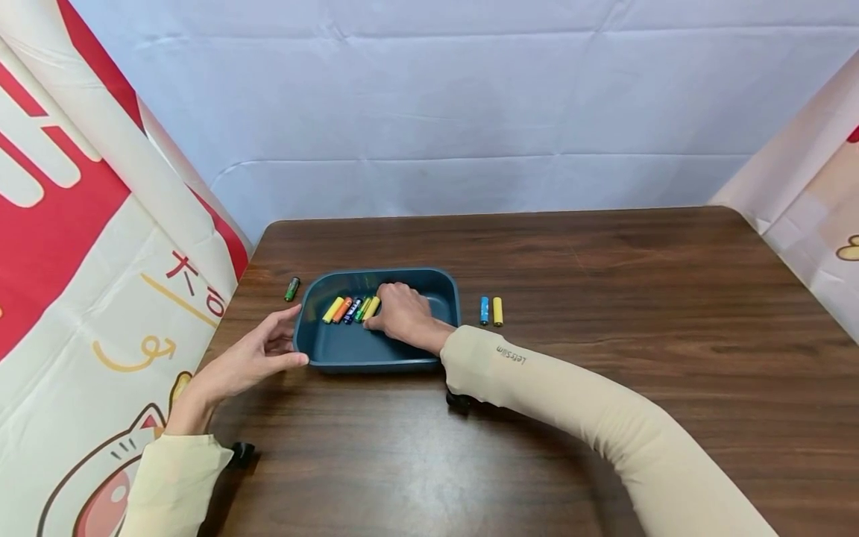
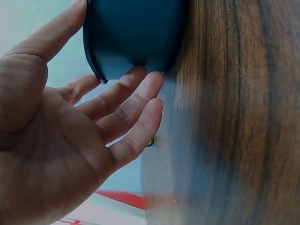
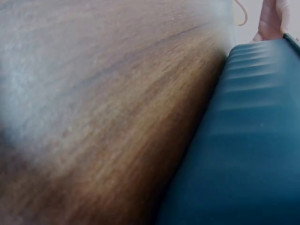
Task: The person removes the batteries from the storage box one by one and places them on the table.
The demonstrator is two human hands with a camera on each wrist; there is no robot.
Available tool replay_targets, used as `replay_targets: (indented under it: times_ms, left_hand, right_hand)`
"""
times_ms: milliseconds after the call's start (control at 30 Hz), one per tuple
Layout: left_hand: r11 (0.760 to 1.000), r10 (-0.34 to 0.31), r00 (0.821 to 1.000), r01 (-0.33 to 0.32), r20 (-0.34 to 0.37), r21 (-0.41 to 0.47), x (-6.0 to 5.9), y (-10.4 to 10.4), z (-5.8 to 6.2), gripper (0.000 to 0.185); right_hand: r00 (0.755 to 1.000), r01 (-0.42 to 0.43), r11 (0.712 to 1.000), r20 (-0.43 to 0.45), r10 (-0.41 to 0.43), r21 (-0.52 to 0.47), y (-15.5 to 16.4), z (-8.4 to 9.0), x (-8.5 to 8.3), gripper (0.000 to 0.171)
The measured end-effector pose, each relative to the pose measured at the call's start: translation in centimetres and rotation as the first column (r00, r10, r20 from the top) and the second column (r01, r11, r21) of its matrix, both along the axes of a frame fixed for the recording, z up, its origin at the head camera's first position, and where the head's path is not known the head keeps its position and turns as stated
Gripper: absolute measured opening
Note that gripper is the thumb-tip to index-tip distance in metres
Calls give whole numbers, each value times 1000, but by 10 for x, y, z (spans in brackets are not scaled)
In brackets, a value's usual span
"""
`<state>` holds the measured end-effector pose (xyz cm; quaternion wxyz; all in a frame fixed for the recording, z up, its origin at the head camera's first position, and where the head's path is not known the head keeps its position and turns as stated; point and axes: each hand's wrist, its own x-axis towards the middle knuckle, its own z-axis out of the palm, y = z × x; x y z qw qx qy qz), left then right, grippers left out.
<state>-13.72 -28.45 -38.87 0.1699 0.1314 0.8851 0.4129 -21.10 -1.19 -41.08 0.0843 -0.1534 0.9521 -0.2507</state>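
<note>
A dark blue rectangular tray (image 1: pixel 376 367) stands on the table with several small batteries lined up side by side inside. From the left these are a yellow battery (image 1: pixel 332 309), an orange battery (image 1: pixel 342 309), a dark blue battery (image 1: pixel 352 311), a green-and-yellow one (image 1: pixel 362 309) and another yellow battery (image 1: pixel 372 309). My right hand (image 1: pixel 405 313) reaches into the tray and pinches that last yellow battery at the row's right end. At the tray's left end, my left hand (image 1: pixel 258 352) has its fingers spread, thumb at the rim, fingertips against the outer wall (image 2: pixel 136 37).
A green battery (image 1: pixel 291 289) lies left of the tray, beyond my left hand. To the tray's right, a blue battery (image 1: pixel 485 310) and a yellow one (image 1: pixel 497 312) lie side by side. White cloth (image 1: pixel 470 112) hangs behind the brown wooden table (image 1: pixel 604 298).
</note>
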Motion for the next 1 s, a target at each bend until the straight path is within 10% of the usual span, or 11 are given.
replay_targets:
  times_ms: [1000]
  left_hand:
    - [1000,11,1000,-11,14,5,2,-1,0,91]
  right_hand:
    - [989,-72,987,118,89,-141,31,28,-2,36]
